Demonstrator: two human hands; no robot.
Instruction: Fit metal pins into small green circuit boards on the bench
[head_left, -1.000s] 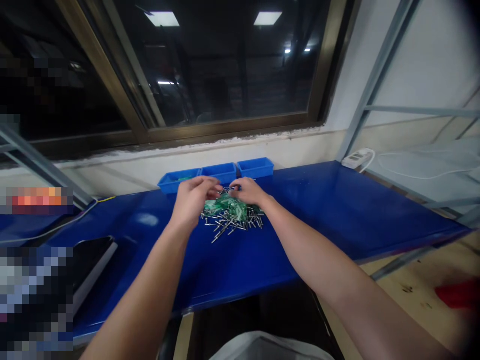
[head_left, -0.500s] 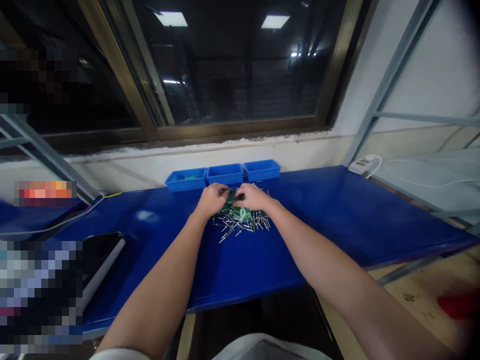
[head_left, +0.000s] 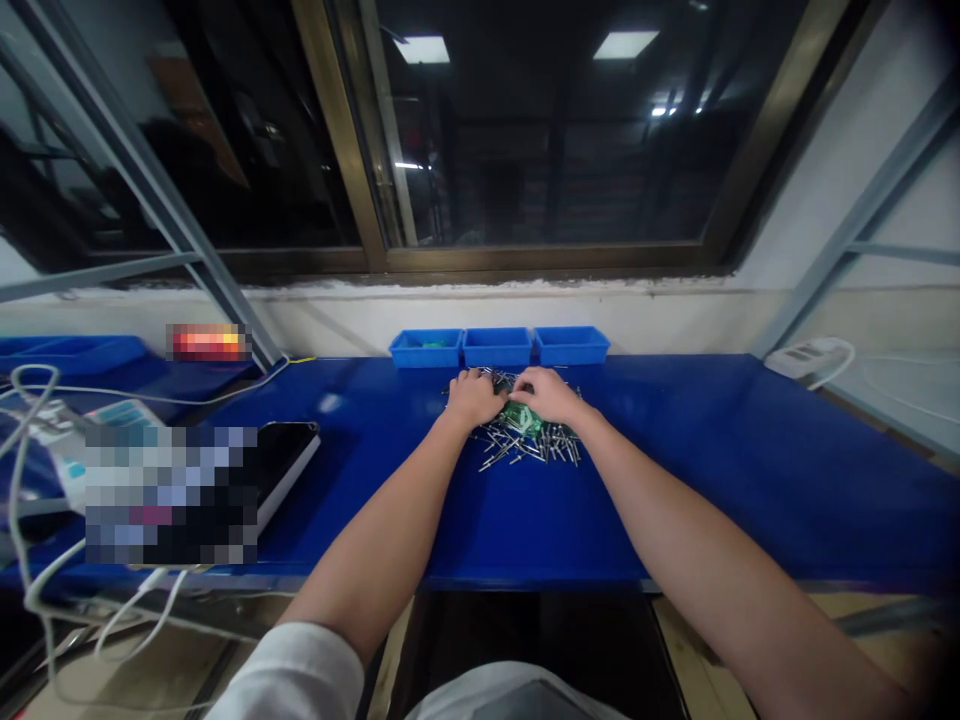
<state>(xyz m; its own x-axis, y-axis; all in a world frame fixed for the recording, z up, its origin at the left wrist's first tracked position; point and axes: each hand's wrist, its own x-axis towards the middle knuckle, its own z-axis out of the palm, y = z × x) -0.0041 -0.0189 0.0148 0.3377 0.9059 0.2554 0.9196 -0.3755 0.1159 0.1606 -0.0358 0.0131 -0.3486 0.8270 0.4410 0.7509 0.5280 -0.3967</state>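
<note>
A heap of thin metal pins, which look like blind rivets [head_left: 551,446], lies on the blue table [head_left: 517,530]. Small clear green pieces [head_left: 523,418] are mixed into its middle, their kind too small to tell. At the heap's left side rests my left hand [head_left: 476,399], its fingers apart and reaching over the pins. My right hand [head_left: 553,394] is over the right side, thumb and fingers curled together in a pinch near the green pieces. What sits between those fingertips is hidden.
Three blue bins stand along the wall: a left bin [head_left: 427,350] with green pieces in it, a middle bin [head_left: 496,347] and a right bin [head_left: 571,346]. A dark-screened device [head_left: 289,450] and white cables [head_left: 30,590] are at left. A power strip [head_left: 808,357] lies far right.
The view has swung left, so everything appears shifted right. My left hand's fingers have spread at the heap's left side. My right hand stays curled over the heap.
</note>
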